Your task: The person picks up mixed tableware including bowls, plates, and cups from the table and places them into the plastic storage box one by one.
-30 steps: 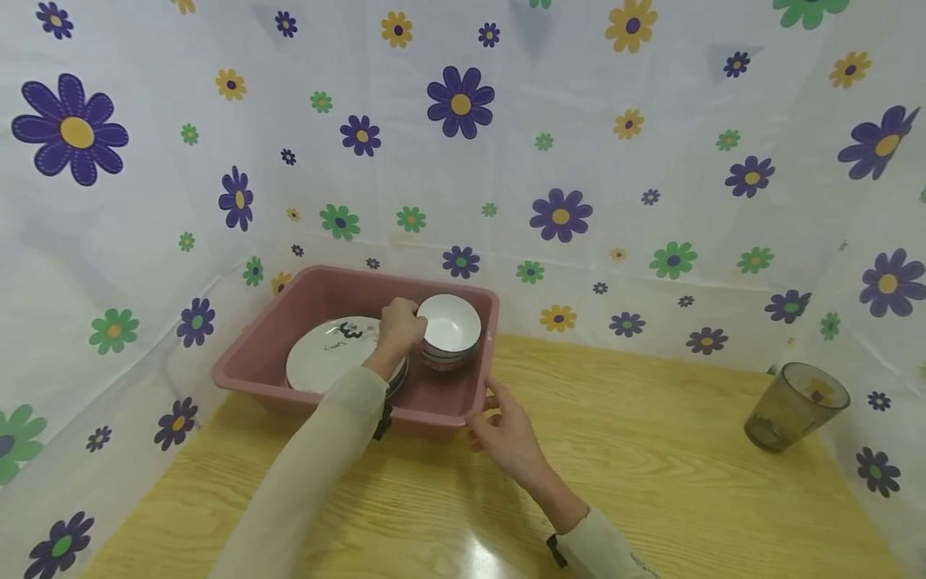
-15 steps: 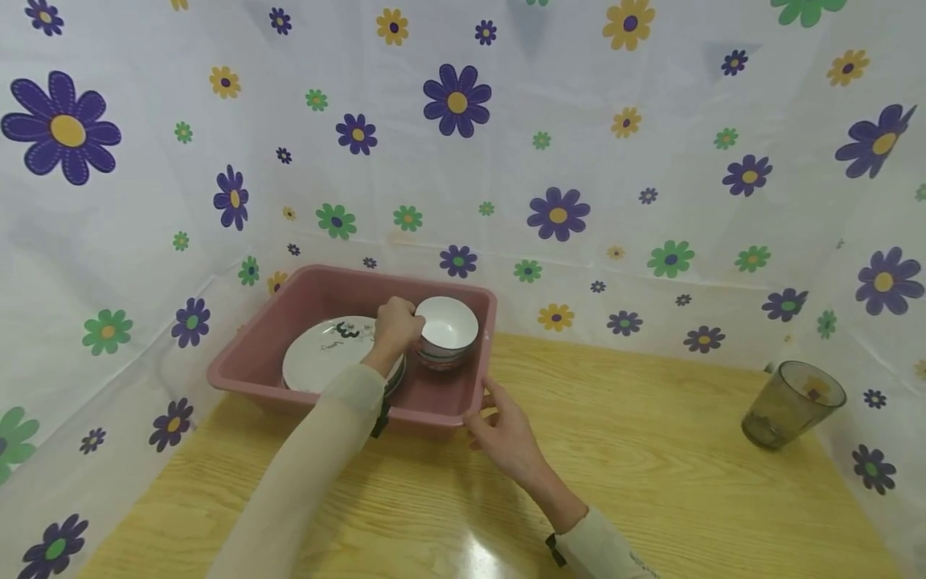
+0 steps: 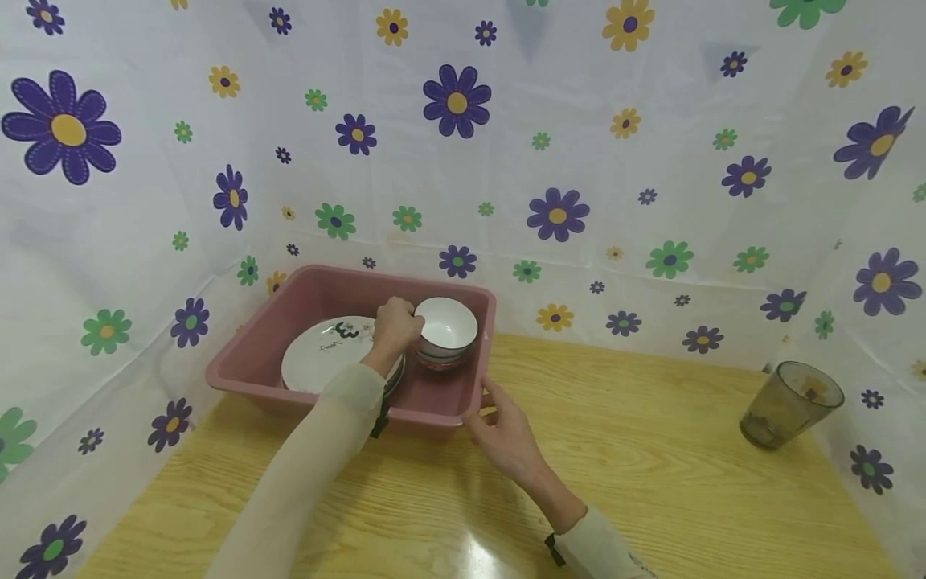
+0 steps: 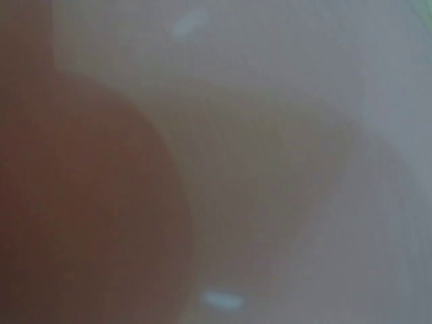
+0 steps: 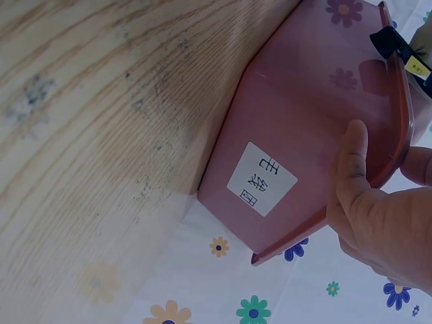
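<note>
A pink plastic basin [image 3: 253, 350] stands on the wooden table, holding white plates [image 3: 318, 358] and a small stack of bowls [image 3: 444, 328]. My left hand [image 3: 395, 326] reaches over the plates and grips the left edge of the stacked bowls, the top one white inside. Its fingertips are partly hidden. Skin and pale surfaces fill the left wrist view, too blurred for detail. At the basin's near right corner, my right hand [image 3: 506, 434] pinches the rim; in the right wrist view the thumb lies on one side of it and the fingers [image 5: 354, 152] against the outer wall.
A tinted glass mug [image 3: 788, 410] stands at the table's right end. Flower-printed white sheeting [image 3: 499, 169] encloses the back and sides. A white label [image 5: 262, 179] with handwriting is stuck on the basin's outside. Wooden tabletop [image 3: 637, 450] extends between basin and mug.
The head view has shifted very slightly. Both hands, the basin and the bowls keep their places relative to each other.
</note>
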The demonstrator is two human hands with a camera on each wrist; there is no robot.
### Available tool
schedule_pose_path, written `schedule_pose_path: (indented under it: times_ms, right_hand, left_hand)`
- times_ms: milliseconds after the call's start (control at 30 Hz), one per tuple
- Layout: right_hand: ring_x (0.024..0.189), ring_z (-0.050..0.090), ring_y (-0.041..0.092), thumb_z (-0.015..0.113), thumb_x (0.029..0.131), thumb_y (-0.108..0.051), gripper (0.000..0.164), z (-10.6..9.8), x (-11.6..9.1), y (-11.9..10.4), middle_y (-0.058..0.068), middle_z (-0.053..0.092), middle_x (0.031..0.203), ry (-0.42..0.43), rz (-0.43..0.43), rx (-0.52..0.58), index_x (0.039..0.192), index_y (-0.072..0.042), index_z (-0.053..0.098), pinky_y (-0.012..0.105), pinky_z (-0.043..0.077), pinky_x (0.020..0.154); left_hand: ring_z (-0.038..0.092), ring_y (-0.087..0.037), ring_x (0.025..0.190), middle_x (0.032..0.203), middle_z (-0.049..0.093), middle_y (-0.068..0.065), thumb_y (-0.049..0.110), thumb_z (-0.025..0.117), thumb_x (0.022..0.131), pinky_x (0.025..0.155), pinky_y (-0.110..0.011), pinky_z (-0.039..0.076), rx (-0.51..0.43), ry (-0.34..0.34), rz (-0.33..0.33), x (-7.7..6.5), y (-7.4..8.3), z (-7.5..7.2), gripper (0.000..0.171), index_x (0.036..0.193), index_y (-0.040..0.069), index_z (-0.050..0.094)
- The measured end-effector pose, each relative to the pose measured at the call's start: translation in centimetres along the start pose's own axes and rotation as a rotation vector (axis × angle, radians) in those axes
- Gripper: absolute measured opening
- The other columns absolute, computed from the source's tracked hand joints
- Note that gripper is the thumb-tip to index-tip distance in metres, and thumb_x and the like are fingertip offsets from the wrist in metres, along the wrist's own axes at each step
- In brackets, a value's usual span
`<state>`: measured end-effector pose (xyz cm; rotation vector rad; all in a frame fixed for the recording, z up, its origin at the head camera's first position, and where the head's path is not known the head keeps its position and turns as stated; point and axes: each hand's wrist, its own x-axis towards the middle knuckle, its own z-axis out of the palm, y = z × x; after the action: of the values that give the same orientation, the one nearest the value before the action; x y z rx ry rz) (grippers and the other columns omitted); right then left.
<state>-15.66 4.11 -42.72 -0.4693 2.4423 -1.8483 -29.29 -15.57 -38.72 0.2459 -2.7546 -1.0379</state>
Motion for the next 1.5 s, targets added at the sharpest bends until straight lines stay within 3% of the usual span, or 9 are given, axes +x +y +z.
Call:
schedule_pose_path:
  times_ms: [133, 267, 400, 567, 800, 967, 1200, 1333, 1500]
  right_hand:
    - [0.084, 0.069, 0.025, 0.063, 0.097, -0.021, 0.061, 0.0, 0.0, 0.1, 0.026, 0.061, 0.115, -0.007, -0.005, -0.007, 0.151, -0.006, 0.039, 0.030, 0.059, 0.066]
    - [0.087, 0.069, 0.029, 0.063, 0.097, -0.022, 0.061, 0.0, -0.1, 0.2, 0.026, 0.061, 0.115, -0.011, -0.005, -0.012, 0.151, -0.006, 0.039, 0.030, 0.059, 0.067]
    - [0.085, 0.069, 0.024, 0.062, 0.098, -0.021, 0.060, 0.0, -0.1, 0.1, 0.024, 0.061, 0.114, 0.000, -0.014, -0.013, 0.150, -0.005, 0.039, 0.033, 0.060, 0.067]
    - [0.082, 0.068, 0.020, 0.062, 0.097, -0.015, 0.058, 0.1, -0.1, -0.3, 0.021, 0.062, 0.111, 0.024, -0.008, -0.025, 0.149, -0.002, 0.040, 0.035, 0.060, 0.067]
    - [0.080, 0.068, 0.023, 0.060, 0.096, -0.006, 0.056, -0.1, -1.2, -3.5, 0.022, 0.063, 0.107, 0.027, 0.005, -0.038, 0.147, 0.005, 0.040, 0.029, 0.057, 0.065]
    - [0.080, 0.068, 0.023, 0.059, 0.096, -0.006, 0.054, -0.2, -1.7, -4.8, 0.023, 0.063, 0.106, 0.021, 0.000, -0.052, 0.145, 0.007, 0.042, 0.028, 0.057, 0.066]
    - [0.082, 0.067, 0.032, 0.059, 0.096, -0.008, 0.057, 0.1, -0.6, -2.1, 0.022, 0.063, 0.109, 0.015, -0.001, -0.029, 0.148, 0.004, 0.038, 0.032, 0.058, 0.065]
    - [0.083, 0.068, 0.032, 0.060, 0.097, -0.013, 0.058, 0.2, 0.0, -0.2, 0.019, 0.064, 0.110, 0.021, -0.007, -0.041, 0.149, -0.001, 0.039, 0.030, 0.058, 0.064]
    - [0.080, 0.068, 0.026, 0.061, 0.097, -0.015, 0.058, 0.2, 0.0, -0.2, 0.018, 0.064, 0.110, 0.018, -0.003, -0.041, 0.150, -0.004, 0.039, 0.030, 0.058, 0.065]
  left_hand:
    - [0.055, -0.026, 0.074, 0.067, 0.059, -0.008, 0.007, 0.055, 0.084, 0.057, -0.027, 0.037, -0.025, 0.009, 0.004, -0.1, -0.1, 0.1, 0.026, 0.058, 0.006, 0.053]
    - [0.057, -0.025, 0.071, 0.062, 0.058, -0.006, 0.005, 0.055, 0.083, 0.054, -0.026, 0.037, -0.026, -0.004, 0.000, -0.1, -0.3, 0.3, 0.027, 0.056, 0.007, 0.050]
    - [0.059, -0.023, 0.067, 0.059, 0.059, -0.006, 0.003, 0.054, 0.081, 0.051, -0.024, 0.035, -0.022, -0.023, -0.006, 0.0, -0.4, 0.4, 0.026, 0.056, 0.008, 0.048]
    - [0.062, -0.024, 0.070, 0.071, 0.067, -0.014, 0.001, 0.054, 0.080, 0.056, -0.026, 0.044, -0.022, -0.047, -0.022, 0.0, -0.4, 0.5, 0.012, 0.070, 0.000, 0.059]
    - [0.065, -0.029, 0.075, 0.073, 0.066, -0.015, 0.000, 0.053, 0.078, 0.070, -0.037, 0.054, -0.003, -0.052, -0.019, 0.0, -0.7, 0.4, 0.011, 0.076, -0.005, 0.063]
    - [0.068, -0.027, 0.070, 0.069, 0.065, -0.013, -0.001, 0.053, 0.078, 0.061, -0.029, 0.052, -0.011, -0.076, -0.023, 0.0, -1.1, 0.5, 0.011, 0.078, -0.006, 0.063]
    - [0.056, -0.013, 0.050, 0.053, 0.051, 0.000, -0.003, 0.052, 0.078, 0.045, -0.020, 0.040, -0.080, -0.124, -0.065, 0.4, -1.4, 0.4, 0.018, 0.063, 0.006, 0.050]
    - [0.053, -0.008, 0.044, 0.053, 0.053, -0.002, -0.004, 0.051, 0.080, 0.042, -0.019, 0.042, -0.103, -0.160, -0.086, 0.6, -1.3, 0.2, 0.015, 0.066, 0.003, 0.053]
    - [0.053, -0.006, 0.040, 0.056, 0.057, -0.005, -0.003, 0.050, 0.082, 0.049, -0.025, 0.054, -0.115, -0.175, -0.100, 0.6, -1.1, 0.0, 0.012, 0.075, -0.003, 0.059]
